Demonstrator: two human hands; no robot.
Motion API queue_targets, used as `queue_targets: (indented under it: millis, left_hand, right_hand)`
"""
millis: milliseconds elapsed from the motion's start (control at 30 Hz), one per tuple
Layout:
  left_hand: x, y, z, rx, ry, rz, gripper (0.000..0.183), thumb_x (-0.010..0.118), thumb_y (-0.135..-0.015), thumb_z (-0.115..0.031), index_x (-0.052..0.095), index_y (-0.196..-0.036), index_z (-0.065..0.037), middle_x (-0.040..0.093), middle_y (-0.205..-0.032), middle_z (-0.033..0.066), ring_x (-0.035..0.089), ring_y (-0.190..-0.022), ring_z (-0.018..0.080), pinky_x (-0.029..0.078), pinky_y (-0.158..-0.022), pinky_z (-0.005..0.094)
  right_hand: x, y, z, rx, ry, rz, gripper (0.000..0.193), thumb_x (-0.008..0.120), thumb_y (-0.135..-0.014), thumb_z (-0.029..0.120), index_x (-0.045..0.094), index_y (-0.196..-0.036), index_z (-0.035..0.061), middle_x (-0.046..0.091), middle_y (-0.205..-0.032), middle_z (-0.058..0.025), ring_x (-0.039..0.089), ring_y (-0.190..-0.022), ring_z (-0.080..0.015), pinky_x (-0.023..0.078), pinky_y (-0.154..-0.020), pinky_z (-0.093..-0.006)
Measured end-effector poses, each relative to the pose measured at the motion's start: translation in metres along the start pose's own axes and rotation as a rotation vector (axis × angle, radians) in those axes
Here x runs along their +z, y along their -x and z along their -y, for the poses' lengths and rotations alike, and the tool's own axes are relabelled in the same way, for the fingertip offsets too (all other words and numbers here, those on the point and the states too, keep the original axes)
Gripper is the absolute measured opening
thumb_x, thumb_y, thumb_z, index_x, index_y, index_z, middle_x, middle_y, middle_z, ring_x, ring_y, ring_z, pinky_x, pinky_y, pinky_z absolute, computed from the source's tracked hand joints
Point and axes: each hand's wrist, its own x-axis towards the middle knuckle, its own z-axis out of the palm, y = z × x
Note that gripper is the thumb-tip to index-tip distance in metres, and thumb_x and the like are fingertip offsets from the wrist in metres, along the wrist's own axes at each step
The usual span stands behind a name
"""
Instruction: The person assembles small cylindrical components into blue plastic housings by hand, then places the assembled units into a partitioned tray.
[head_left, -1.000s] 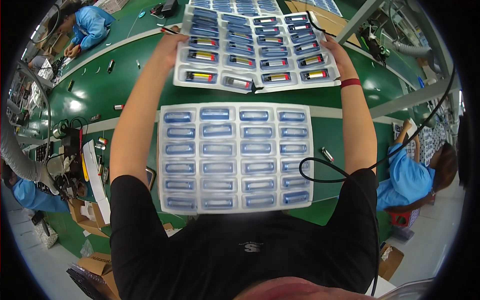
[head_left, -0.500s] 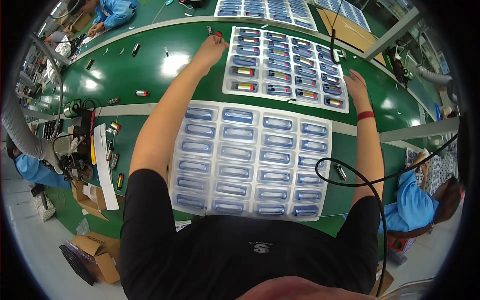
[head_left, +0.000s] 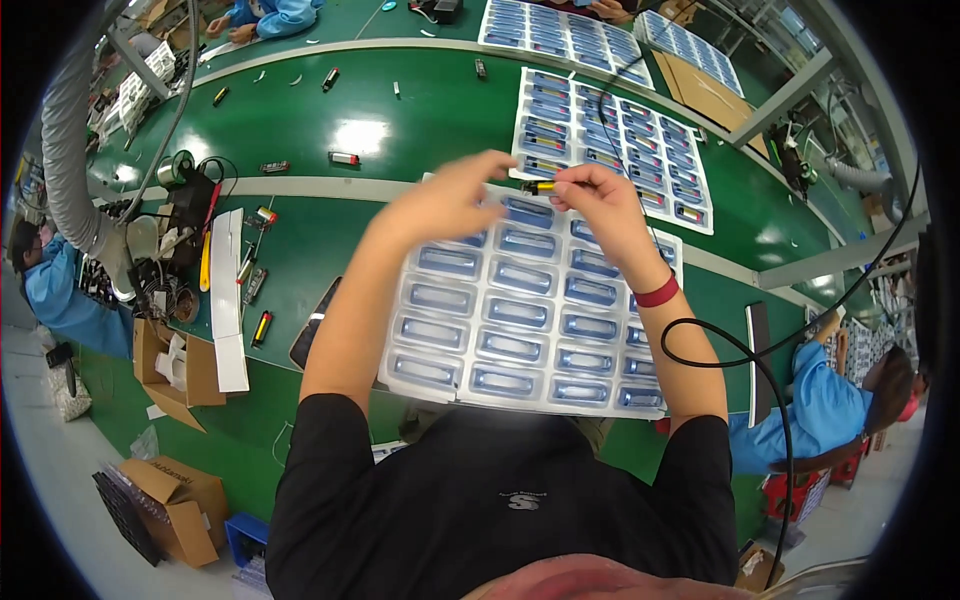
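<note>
Between my right hand's [head_left: 612, 212] thumb and fingers is a small battery-like cylinder [head_left: 541, 187], yellow and black, pointing left. It is over the far edge of the near white blister tray [head_left: 470, 322], whose rows of blue-tinted pockets show no cylinders. My left hand [head_left: 445, 207], slightly blurred, hovers to the left above the same tray's far left corner, fingers and thumb apart with nothing between them. Beyond my hands lies a second blister tray [head_left: 519, 120], its pockets holding many similar cylinders.
Loose cylinders, including one red-ended [head_left: 344, 158] and one black [head_left: 480, 69], lie on the green table [head_left: 430, 110]. A black cable [head_left: 740, 362] loops over my right forearm. A soldering setup and fume hose [head_left: 70, 160] stand left. People in blue work nearby.
My left hand has come back from the far table, and my right hand has moved in from the far tray's right side. The cylinder is now in my right hand; the view has shifted.
</note>
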Motion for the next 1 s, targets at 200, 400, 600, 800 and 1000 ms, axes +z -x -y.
queue_targets:
  millis: [200,400,600,800,1000]
  left_hand:
    - [-0.036,0.009,0.076,-0.098,-0.616,-0.064,0.024,0.072,-0.077,-0.012,0.072,-0.101,-0.010,0.063,-0.105,0.0131,0.059,-0.109,0.0325,0.052,-0.089,0.0411]
    - [-0.033,-0.005,0.084,0.020,-0.712,-0.093,0.017,0.074,-0.079,-0.015,0.073,-0.095,-0.008,0.063,-0.109,0.0123,0.060,-0.107,0.0306,0.051,-0.088,0.0416]
    - [-0.013,-0.016,0.053,-0.067,0.439,-0.160,0.030,0.061,-0.097,-0.016,0.059,-0.127,-0.009,0.064,-0.108,0.0063,0.058,-0.085,0.0178,0.049,-0.078,0.0306]
    - [-0.009,-0.016,0.034,-0.153,1.160,0.095,0.037,0.050,-0.104,-0.020,0.055,-0.138,-0.005,0.061,-0.112,0.0054,0.057,-0.091,0.0134,0.049,-0.077,0.0289]
    - [-0.001,-0.018,0.033,-0.109,1.026,0.030,0.046,0.051,-0.106,-0.033,0.057,-0.138,0.001,0.061,-0.112,0.0069,0.057,-0.089,0.0144,0.049,-0.077,0.0276]
  right_hand:
    - [0.010,0.005,0.011,0.185,-0.410,-0.003,0.019,0.064,-0.096,0.004,0.067,-0.114,-0.0032,0.071,-0.104,-0.0104,0.069,-0.090,-0.0181,0.056,-0.085,-0.0302]
    - [0.017,0.002,0.011,0.170,-0.424,-0.065,0.018,0.063,-0.099,0.005,0.067,-0.115,-0.0009,0.071,-0.101,-0.0092,0.071,-0.091,-0.0185,0.057,-0.083,-0.0288]
    - [0.024,0.000,0.009,0.125,-0.452,-0.147,0.019,0.066,-0.097,0.006,0.067,-0.114,-0.0025,0.071,-0.098,-0.0096,0.071,-0.086,-0.0183,0.057,-0.080,-0.0297]
    - [0.026,-0.005,0.003,0.112,-0.457,-0.142,0.019,0.065,-0.099,0.008,0.067,-0.115,-0.0016,0.072,-0.098,-0.0104,0.072,-0.085,-0.0178,0.059,-0.080,-0.0286]
    - [0.029,-0.006,0.004,0.023,-0.355,-0.171,0.020,0.066,-0.098,0.006,0.067,-0.116,-0.0032,0.072,-0.098,-0.0108,0.072,-0.086,-0.0182,0.059,-0.080,-0.0290]
